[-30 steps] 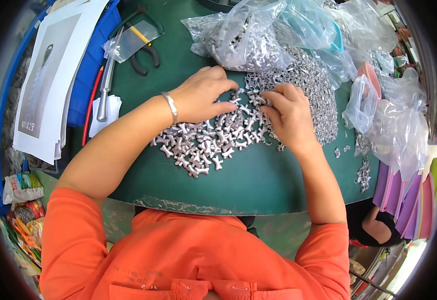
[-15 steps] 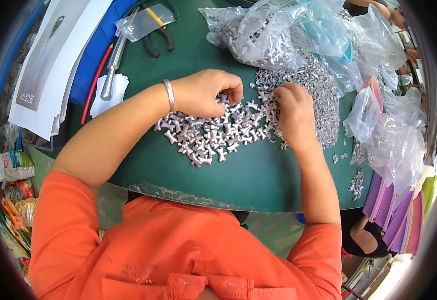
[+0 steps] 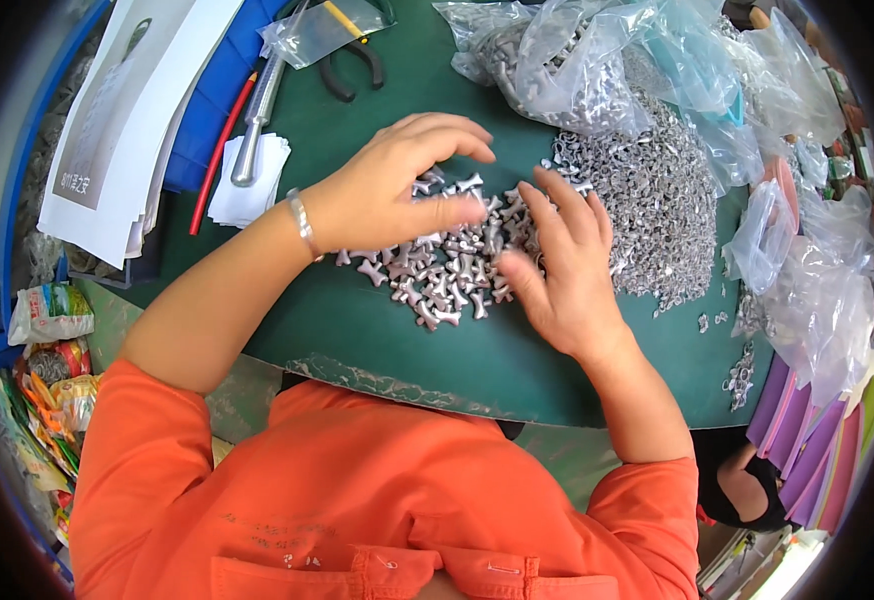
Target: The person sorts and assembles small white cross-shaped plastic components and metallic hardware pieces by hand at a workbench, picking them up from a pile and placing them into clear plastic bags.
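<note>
My left hand (image 3: pixel 392 190), with a silver bangle on its wrist, hovers over the left part of a heap of small silver bone-shaped metal pieces (image 3: pixel 447 285). Its thumb and fingers are apart, and I see nothing held in it. On the right side of the same heap, my right hand (image 3: pixel 569 275) has its fingers spread, slightly smeared by motion, with nothing visible in its grip. Just beyond the right hand lies a large pile of tiny silver clasp-like parts (image 3: pixel 672 220). Some bone-shaped pieces between the hands are partly hidden by the fingers.
Clear plastic bags (image 3: pixel 577 75) of metal parts rest at the back right. Pliers (image 3: pixel 352 75), a red pencil (image 3: pixel 222 155), a metal rod tool (image 3: pixel 257 125) and white paper slips (image 3: pixel 250 180) lie left on the green table (image 3: pixel 407 350). Purple folders (image 3: pixel 787 420) stand at the right.
Both hands have opened from curled fingers to spread ones. The right hand has come down nearer to me, over the heap's right side. The whole view has shifted slightly.
</note>
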The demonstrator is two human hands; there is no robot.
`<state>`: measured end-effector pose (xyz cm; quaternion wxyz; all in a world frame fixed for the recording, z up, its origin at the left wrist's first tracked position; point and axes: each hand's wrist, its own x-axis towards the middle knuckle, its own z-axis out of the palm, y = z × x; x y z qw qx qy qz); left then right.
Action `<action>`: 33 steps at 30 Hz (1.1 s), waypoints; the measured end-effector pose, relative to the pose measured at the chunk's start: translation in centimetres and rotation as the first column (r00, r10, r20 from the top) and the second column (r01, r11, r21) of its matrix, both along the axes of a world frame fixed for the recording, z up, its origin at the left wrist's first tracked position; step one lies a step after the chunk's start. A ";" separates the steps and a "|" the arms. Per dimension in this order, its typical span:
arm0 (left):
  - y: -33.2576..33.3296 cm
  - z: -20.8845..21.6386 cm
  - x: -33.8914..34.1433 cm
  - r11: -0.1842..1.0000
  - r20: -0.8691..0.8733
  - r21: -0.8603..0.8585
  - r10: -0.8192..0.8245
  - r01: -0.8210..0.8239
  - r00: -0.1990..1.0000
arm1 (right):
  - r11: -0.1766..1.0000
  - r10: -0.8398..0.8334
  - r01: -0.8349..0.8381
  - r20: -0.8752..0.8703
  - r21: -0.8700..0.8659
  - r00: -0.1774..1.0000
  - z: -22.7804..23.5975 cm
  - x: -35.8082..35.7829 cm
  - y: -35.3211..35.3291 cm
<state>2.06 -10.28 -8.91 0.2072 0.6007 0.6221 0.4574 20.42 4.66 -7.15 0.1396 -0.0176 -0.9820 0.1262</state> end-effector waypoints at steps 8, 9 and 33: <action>-3.4 0.1 2.9 0.990 -0.438 -0.139 -0.054 -0.009 0.897 | 0.994 0.068 -0.058 0.105 -0.096 0.992 -1.7 0.1 -2.3; -3.5 0.0 3.1 0.992 -0.430 -0.121 -0.030 -0.025 0.902 | 0.994 0.065 -0.055 0.106 -0.091 0.992 -1.7 0.0 -2.4; -6.3 0.3 3.1 0.989 -0.380 -0.097 0.069 -0.114 0.922 | 0.970 -0.231 0.239 0.121 -0.048 0.965 -2.2 0.8 -4.0</action>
